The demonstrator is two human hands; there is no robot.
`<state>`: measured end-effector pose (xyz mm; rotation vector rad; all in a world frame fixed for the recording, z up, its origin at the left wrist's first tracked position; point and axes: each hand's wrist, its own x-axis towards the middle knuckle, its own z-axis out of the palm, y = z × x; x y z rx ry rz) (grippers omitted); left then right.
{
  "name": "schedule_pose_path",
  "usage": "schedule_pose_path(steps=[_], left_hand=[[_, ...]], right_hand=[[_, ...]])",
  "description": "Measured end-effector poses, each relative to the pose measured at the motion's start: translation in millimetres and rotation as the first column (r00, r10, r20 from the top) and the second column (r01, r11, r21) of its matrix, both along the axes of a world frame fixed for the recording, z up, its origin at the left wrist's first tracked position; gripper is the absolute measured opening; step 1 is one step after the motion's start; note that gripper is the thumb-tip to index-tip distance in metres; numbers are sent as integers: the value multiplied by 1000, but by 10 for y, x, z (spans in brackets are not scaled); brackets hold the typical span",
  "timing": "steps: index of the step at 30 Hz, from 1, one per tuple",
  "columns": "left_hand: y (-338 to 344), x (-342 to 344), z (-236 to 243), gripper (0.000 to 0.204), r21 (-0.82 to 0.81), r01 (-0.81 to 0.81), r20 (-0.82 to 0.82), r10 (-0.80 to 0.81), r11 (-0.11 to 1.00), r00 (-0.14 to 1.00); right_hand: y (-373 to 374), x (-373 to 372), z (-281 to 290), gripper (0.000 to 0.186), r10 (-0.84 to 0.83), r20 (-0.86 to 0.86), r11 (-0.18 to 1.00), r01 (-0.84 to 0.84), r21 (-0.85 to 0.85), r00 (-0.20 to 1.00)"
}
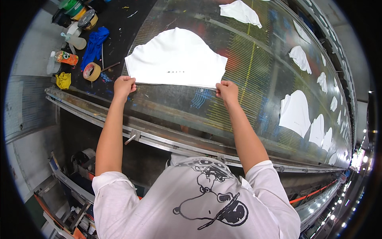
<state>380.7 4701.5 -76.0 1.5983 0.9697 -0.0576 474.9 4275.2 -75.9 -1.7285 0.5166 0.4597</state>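
White sleeve-shaped fabric panel lies over the worktop, small dark print toward its near edge. Left hand and right hand well apart, each pinching a near corner. Best handled with light, even tension, corners level, print uncreased.

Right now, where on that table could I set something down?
Bare table between the held cloth and the cloths at right; mostly bare between held cloth and tubs. Crowded: far left, with tubs, bottles, tape.
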Motion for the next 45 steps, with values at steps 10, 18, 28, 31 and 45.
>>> schedule_pose_path(steps=[10, 18, 28, 31, 45], left_hand=[[-144, -75, -143, 31, 518, 144, -188, -52, 843, 981], [-170, 103, -72, 30, 555, 288, -205, -207, 780, 957], [-333, 361, 830, 28, -219, 87, 497, 34, 972, 867], [-705, 458, 1527, 28, -292, 321, 661, -52, 901, 748], [-3322, 640, 2018, 28, -116, 352, 663, -191, 929, 723]], right_hand=[[252, -220, -1, 27, 211, 100, 701, -79, -709, 972], [296, -59, 57, 33, 370, -8, 664, -270, -698, 929], [-544, -239, 969, 12, -226, 215, 791, 50, 610, 950], [-1302, -437, 1445, 17, -372, 316, 734, 68, 675, 873], [-3672, -790, 1903, 26, -511, 382, 684, 95, 724, 770]])
